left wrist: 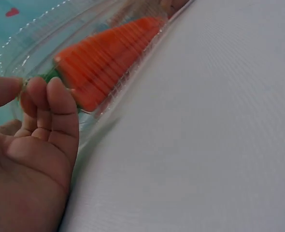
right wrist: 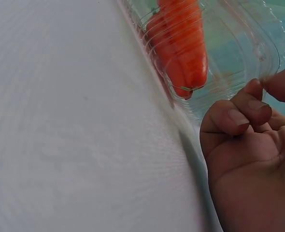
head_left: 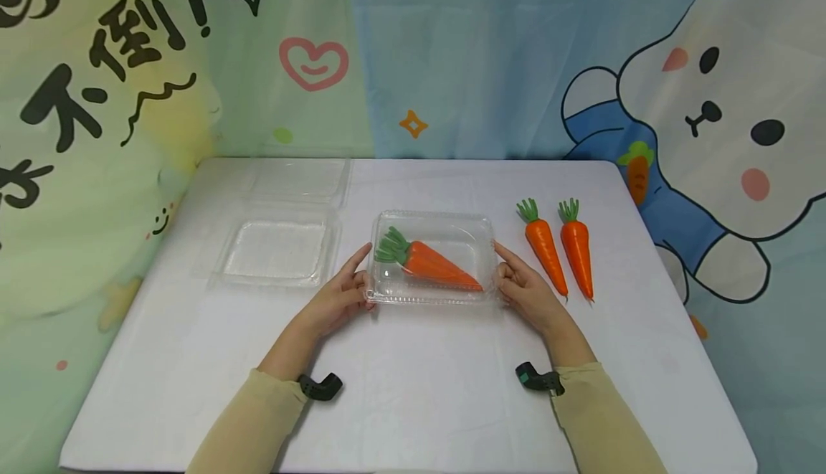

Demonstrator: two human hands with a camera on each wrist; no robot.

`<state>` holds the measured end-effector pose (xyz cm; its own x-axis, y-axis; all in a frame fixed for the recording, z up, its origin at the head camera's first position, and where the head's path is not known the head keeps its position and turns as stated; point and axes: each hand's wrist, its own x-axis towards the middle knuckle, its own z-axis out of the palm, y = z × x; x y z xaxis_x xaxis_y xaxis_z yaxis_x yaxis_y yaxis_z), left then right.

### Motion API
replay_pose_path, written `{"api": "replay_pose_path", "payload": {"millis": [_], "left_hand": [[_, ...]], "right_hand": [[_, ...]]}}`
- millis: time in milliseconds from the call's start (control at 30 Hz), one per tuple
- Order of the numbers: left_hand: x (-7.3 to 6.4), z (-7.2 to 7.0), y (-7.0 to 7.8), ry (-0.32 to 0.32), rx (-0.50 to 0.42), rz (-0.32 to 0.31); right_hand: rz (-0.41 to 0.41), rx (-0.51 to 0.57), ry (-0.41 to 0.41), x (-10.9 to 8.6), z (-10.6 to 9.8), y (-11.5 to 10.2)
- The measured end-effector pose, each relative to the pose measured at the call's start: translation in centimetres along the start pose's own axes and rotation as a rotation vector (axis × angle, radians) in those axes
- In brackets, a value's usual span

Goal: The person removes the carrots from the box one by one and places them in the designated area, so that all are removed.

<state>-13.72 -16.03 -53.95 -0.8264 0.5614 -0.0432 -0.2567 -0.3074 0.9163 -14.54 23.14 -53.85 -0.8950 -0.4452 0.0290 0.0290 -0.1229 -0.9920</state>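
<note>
A clear plastic clamshell box (head_left: 445, 226) stands in the middle of the table with its lid down. Inside lies an orange carrot (head_left: 439, 264) with a green top, slanting from upper left to lower right; ridged plastic covers it in both wrist views. My left hand (head_left: 342, 295) grips the box's left edge, index finger pointing up along the side. At the opposite edge, my right hand (head_left: 524, 289) holds the box in the same way, its other fingers bent by the near corner. In the right wrist view the fingertips (right wrist: 236, 118) are right at the clear rim.
Another clear box (head_left: 277, 252) lies open at the left, its lid (head_left: 300, 180) folded back behind it. Two more carrots, one (head_left: 545, 248) beside the other (head_left: 577, 252), lie right of the held box. A printed curtain (head_left: 452, 51) hangs behind the white table (head_left: 419, 388).
</note>
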Motion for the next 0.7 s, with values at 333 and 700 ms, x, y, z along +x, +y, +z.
{"api": "replay_pose_path", "payload": {"millis": [333,700], "left_hand": [[0.1,0.7,0.4,0.236,0.236,0.001],[0.3,1.2,0.2,0.231,0.269,0.033]], "right_hand": [[0.082,0.136,-0.179,0.1,-0.5,-0.4],[0.122,0.314,-0.237,-0.5,-0.5,-0.4]]}}
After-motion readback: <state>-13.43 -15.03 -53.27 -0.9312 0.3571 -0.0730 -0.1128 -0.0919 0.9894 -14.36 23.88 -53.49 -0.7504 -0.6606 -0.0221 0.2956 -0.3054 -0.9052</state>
